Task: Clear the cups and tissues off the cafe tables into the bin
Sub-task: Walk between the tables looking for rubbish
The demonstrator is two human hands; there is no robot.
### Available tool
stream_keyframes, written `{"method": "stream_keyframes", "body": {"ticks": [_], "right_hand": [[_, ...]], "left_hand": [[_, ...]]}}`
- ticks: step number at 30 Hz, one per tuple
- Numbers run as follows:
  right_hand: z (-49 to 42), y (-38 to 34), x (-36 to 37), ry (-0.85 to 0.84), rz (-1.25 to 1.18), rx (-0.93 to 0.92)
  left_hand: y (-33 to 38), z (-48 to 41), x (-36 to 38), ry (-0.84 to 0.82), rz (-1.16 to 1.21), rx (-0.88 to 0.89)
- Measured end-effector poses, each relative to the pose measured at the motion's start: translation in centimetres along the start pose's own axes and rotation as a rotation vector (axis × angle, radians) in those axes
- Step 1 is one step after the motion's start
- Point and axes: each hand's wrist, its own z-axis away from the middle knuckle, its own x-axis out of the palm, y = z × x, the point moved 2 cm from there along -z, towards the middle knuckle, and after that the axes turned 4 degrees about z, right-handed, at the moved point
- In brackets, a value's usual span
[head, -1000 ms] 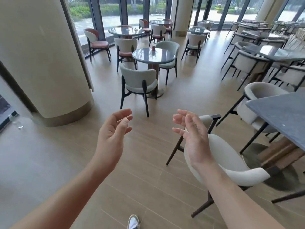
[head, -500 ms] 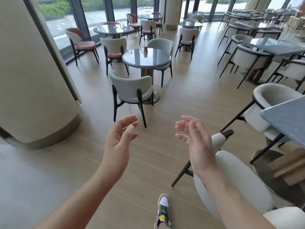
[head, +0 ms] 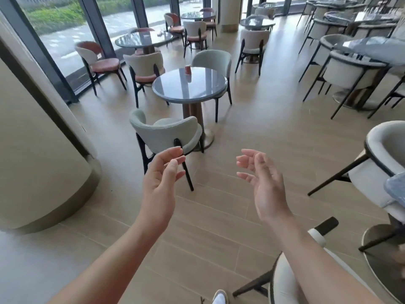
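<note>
Fingers loosely spread, left hand and right hand empty, but you've walked closer to the desk holding that red cup, probably your next grab.

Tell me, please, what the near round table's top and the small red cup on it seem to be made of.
Table top: grey polished stone or a stone-look slab, glossy; it mirrors the cup and daylight. Cup: reddish and matte, probably paper, though too far off to be sure.
</note>
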Motion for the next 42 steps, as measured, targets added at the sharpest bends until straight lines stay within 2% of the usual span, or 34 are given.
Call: {"method": "stream_keyframes", "body": {"ticks": [11, 26, 36, 42], "right_hand": [[-17.6, 3.0, -2.5, 0.058, 0.050, -0.015], [-48.5, 9.0, 0.0, 0.225, 0.082, 0.000], [-63.8, 14.3, -1.3, 0.255, 0.060, 0.049], [-77.4, 17.2, -3.7, 0.226, 0.016, 0.055]], "left_hand": [[-6.6, -17.7, 7.9, -0.053, 0.044, -0.038], [-16.1, -49.7, 17.3, -0.183, 0.079, -0.120], [-21.9, -64.0, 24.2, -0.192, 0.084, -0.183], [-25.7, -73.9, 30.6, -0.141, 0.054, -0.131]]}}
